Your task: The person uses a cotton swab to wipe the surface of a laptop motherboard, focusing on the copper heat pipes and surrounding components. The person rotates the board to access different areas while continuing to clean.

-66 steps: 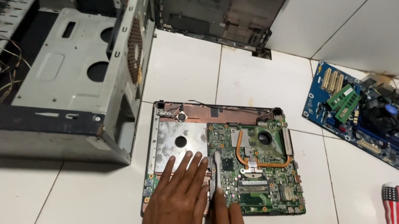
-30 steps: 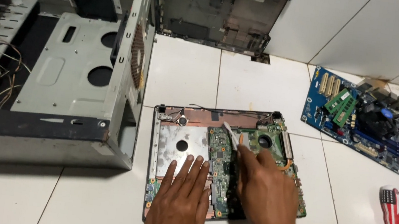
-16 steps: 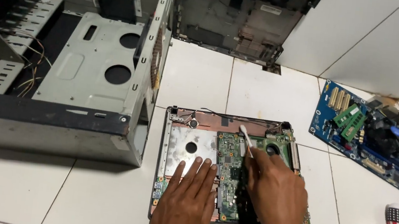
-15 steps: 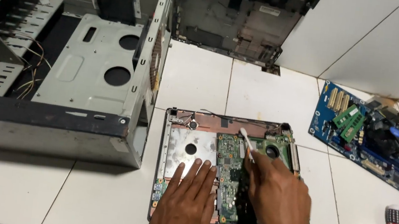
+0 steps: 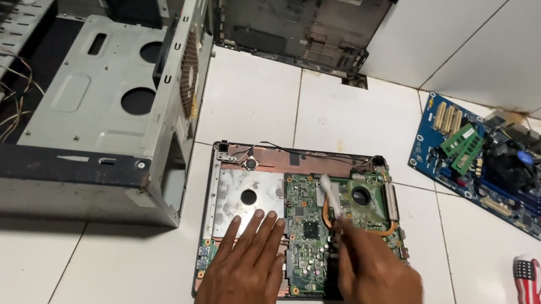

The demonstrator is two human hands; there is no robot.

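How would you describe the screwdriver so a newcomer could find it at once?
Start at the opened laptop base mid-floor, then look right, past the right hand. The screwdriver lies alone on white tile below the blue motherboard; only it has a red, patterned handle.

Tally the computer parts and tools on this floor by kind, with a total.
Circuit boards: 2, green laptop board, blue motherboard
Computer cases: 2, open desktop case, dark shell
Screwdrivers: 1
Brushes: 1, white brush in right hand
Total: 6
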